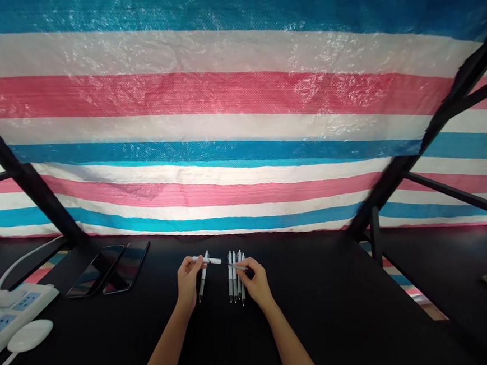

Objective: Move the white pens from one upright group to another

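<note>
Holding white barrel [215, 260], left hand [187, 284]; grey part [242, 268], right hand [258, 285]. Pens [231, 283] beneath; 2 phones [129, 269], power strip [9, 313] leftward.

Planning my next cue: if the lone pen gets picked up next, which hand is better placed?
Probably the left hand: it is beside the lone pen, while the right hand is by the grouped pens. Both are occupied, though: the left, holding a white barrel, would need freeing first.
</note>
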Demonstrator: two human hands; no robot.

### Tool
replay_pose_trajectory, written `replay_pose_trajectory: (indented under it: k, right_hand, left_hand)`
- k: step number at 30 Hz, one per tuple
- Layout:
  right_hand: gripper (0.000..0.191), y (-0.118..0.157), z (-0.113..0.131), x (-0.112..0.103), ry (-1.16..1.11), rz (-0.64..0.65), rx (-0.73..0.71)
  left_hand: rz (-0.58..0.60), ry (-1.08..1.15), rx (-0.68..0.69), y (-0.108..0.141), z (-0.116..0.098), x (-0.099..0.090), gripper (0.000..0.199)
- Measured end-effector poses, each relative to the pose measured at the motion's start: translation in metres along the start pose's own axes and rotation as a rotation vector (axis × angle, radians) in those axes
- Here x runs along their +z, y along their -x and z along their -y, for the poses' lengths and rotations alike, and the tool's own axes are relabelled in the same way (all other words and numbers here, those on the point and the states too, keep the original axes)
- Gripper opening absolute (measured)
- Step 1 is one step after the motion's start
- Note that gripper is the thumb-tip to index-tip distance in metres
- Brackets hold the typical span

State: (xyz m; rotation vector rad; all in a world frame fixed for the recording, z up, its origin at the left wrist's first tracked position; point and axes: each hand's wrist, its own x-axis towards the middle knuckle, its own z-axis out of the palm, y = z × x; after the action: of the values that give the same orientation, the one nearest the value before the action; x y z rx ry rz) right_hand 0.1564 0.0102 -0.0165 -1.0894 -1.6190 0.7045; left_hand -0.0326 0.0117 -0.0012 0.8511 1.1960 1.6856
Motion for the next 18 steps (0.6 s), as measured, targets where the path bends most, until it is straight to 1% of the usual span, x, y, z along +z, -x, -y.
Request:
replay_pose_trajectory:
  k: [3, 6, 11, 15, 18]
  right_hand:
    - [0.014, -0.0005, -0.0005, -0.0008, -0.026, -0.014, 0.008]
    - [0.018, -0.0018, -0.0003, -0.0020, -0.071, -0.060, 0.047]
    - [0.025, -0.0047, -0.0017, -0.0040, -0.159, -0.121, 0.146]
    - [0.028, -0.0056, -0.0027, -0.0046, -0.175, -0.125, 0.155]
    - [0.028, -0.0060, -0.0028, -0.0046, -0.187, -0.130, 0.151]
  left_hand:
    - [-0.077, 0.071, -0.010, -0.0031, -0.0022, -0.0025, 0.036]
    - [-0.105, 0.152, -0.045, -0.0047, -0.0032, -0.0039, 0.037]
    - [-0.119, 0.171, -0.063, -0.0046, -0.0036, -0.0047, 0.037]
    - [-0.108, 0.137, -0.059, -0.0042, -0.0041, -0.0042, 0.038]
    - [-0.102, 0.099, -0.045, -0.0041, -0.0034, -0.0032, 0.038]
